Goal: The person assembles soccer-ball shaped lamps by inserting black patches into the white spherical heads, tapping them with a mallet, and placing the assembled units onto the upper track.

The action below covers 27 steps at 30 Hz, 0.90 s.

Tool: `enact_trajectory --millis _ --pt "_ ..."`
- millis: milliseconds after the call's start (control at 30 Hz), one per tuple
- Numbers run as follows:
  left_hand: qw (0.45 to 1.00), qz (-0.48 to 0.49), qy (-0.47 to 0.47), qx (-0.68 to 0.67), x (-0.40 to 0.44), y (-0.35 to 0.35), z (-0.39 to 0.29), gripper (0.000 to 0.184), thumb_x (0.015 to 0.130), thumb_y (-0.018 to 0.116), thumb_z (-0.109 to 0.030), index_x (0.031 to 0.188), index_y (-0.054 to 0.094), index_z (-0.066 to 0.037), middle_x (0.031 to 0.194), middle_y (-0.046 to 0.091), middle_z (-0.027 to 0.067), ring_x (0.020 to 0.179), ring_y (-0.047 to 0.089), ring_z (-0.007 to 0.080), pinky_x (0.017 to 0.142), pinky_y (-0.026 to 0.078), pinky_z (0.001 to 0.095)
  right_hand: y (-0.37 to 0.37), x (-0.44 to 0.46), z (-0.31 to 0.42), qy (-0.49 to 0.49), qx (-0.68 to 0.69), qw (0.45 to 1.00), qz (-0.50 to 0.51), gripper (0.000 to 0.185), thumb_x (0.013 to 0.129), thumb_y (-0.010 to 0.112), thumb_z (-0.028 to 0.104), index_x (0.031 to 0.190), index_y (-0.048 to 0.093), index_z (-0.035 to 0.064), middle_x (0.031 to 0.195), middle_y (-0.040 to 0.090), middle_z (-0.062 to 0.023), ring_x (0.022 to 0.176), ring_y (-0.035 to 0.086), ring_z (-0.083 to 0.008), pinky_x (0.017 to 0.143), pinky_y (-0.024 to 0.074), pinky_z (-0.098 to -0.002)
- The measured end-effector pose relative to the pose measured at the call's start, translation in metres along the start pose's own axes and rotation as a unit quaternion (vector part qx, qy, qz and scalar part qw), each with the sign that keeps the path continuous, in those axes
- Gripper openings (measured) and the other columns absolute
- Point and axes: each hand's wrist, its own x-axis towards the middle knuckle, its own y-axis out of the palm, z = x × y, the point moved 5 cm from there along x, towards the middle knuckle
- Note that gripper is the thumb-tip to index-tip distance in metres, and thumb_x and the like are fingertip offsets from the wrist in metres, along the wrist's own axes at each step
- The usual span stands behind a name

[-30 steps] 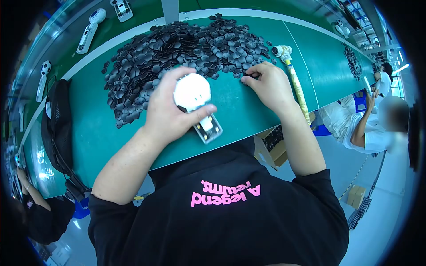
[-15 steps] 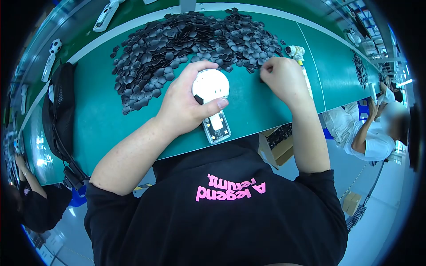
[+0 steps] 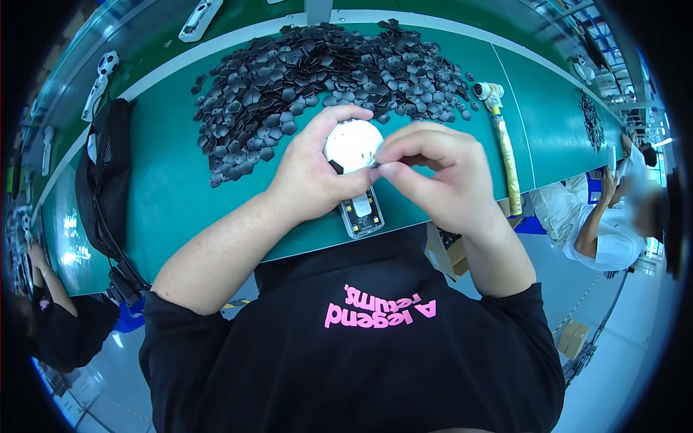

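My left hand (image 3: 312,164) is closed around a white ball-headed device (image 3: 354,144), fingers behind the ball and thumb across its lower side. Below the ball, its clear handle (image 3: 362,216) shows a circuit board and points toward my body. A dark panel edge shows at the ball's lower left. My right hand (image 3: 440,169) pinches a small black piece (image 3: 376,165) at the ball's right edge; fingertips mostly hide it. Beyond both hands spreads a large pile of black pentagonal pieces (image 3: 317,65) on the green table (image 3: 433,216).
To the right lies a hammer (image 3: 509,162) with a tape-wrapped head. A black bag (image 3: 108,173) stands at left. Football-patterned devices (image 3: 101,79) lie beyond the table's back rail. Co-workers sit at right (image 3: 613,209) and left (image 3: 65,325). Open cardboard boxes (image 3: 451,252) stand below the front edge.
My right hand has moved left from the pile's right edge to the ball, fingertips now at its side. My left hand still holds the device, shifted slightly right in view.
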Motion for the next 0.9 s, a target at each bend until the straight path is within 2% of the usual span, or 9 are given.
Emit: enact_trajectory --millis 100,200,333,500,633,733,800,867,900 --pt "1.000 -0.008 -0.018 0.004 0.000 0.000 0.000 0.061 0.073 0.082 -0.019 0.127 0.055 -0.009 0.108 0.066 0.0090 0.098 0.066 0.0192 0.085 0.054 0.0332 0.007 0.011 0.010 -0.074 -0.029 0.997 0.024 0.010 0.083 0.068 -0.005 0.092 0.070 -0.0014 0.090 0.066 -0.0083 0.084 0.064 -0.0124 0.069 0.0524 -0.0241" --pt "0.999 0.006 -0.019 -0.040 -0.001 0.000 0.002 0.060 0.073 0.081 -0.018 0.126 0.055 -0.009 0.108 0.066 0.0087 0.098 0.066 0.0185 0.084 0.054 0.0328 0.011 0.016 0.003 0.004 0.022 0.999 0.035 0.009 0.083 0.068 -0.005 0.091 0.069 -0.0027 0.094 0.064 -0.0076 0.084 0.062 -0.0115 0.071 0.0511 -0.0239" --pt "1.000 0.010 -0.021 -0.017 -0.001 -0.003 -0.001 0.059 0.073 0.080 -0.017 0.126 0.055 -0.009 0.107 0.065 0.0083 0.098 0.066 0.0182 0.084 0.054 0.0329 0.019 0.014 -0.006 0.047 0.068 0.995 0.046 0.009 0.083 0.069 -0.004 0.091 0.067 -0.0026 0.094 0.062 -0.0069 0.084 0.060 -0.0115 0.072 0.0499 -0.0240" --pt "1.000 0.003 0.007 -0.023 -0.002 -0.004 0.003 0.059 0.073 0.080 -0.016 0.126 0.055 -0.010 0.108 0.065 0.0082 0.098 0.065 0.0183 0.084 0.054 0.0330 0.021 0.010 -0.010 0.025 0.078 0.996 0.027 0.010 0.082 0.069 -0.004 0.092 0.066 -0.0017 0.093 0.061 -0.0064 0.085 0.060 -0.0114 0.072 0.0496 -0.0237" --pt "0.999 0.004 0.013 -0.031 -0.001 -0.003 0.001 0.058 0.073 0.079 -0.015 0.126 0.055 -0.010 0.108 0.065 0.0083 0.099 0.065 0.0185 0.084 0.053 0.0329 0.018 0.009 -0.007 -0.001 0.027 0.999 0.038 0.015 0.084 0.070 0.002 0.098 0.065 -0.0004 0.097 0.061 -0.0070 0.087 0.060 -0.0113 0.073 0.0503 -0.0249" --pt "1.000 0.020 -0.023 -0.006 -0.002 -0.006 0.001 0.060 0.072 0.081 -0.016 0.125 0.055 -0.010 0.109 0.065 0.0088 0.099 0.065 0.0186 0.085 0.053 0.0327 -0.029 0.008 -0.018 0.011 -0.148 0.980 -0.134 0.026 0.085 0.072 0.012 0.106 0.063 -0.0001 0.099 0.062 -0.0103 0.088 0.062 -0.0162 0.076 0.0515 -0.0289" --pt "0.999 0.018 -0.024 -0.014 -0.003 -0.007 0.001 0.061 0.071 0.082 -0.016 0.125 0.055 -0.010 0.110 0.065 0.0090 0.100 0.065 0.0188 0.086 0.053 0.0326 -0.077 0.002 -0.051 0.014 -0.434 0.872 -0.225 0.037 0.085 0.075 0.022 0.111 0.060 0.0002 0.104 0.063 -0.0176 0.090 0.065 -0.0268 0.080 0.0525 -0.0370" --pt "0.999 0.030 -0.024 -0.024 -0.002 -0.007 0.001 0.063 0.070 0.084 -0.017 0.125 0.055 -0.010 0.110 0.065 0.0093 0.101 0.065 0.0193 0.086 0.053 0.0324 -0.119 -0.021 -0.096 0.049 -0.597 0.776 -0.197 0.041 0.087 0.073 0.031 0.111 0.060 0.0004 0.104 0.064 -0.0226 0.091 0.065 -0.0370 0.082 0.0517 -0.0435" --pt "0.999 0.025 -0.026 -0.026 -0.001 -0.008 0.001 0.063 0.070 0.084 -0.017 0.125 0.055 -0.010 0.110 0.065 0.0093 0.101 0.065 0.0193 0.086 0.053 0.0324 -0.134 -0.030 -0.109 0.046 -0.598 0.777 -0.193 0.041 0.087 0.073 0.031 0.111 0.060 0.0004 0.104 0.064 -0.0226 0.091 0.065 -0.0370 0.082 0.0517 -0.0435"
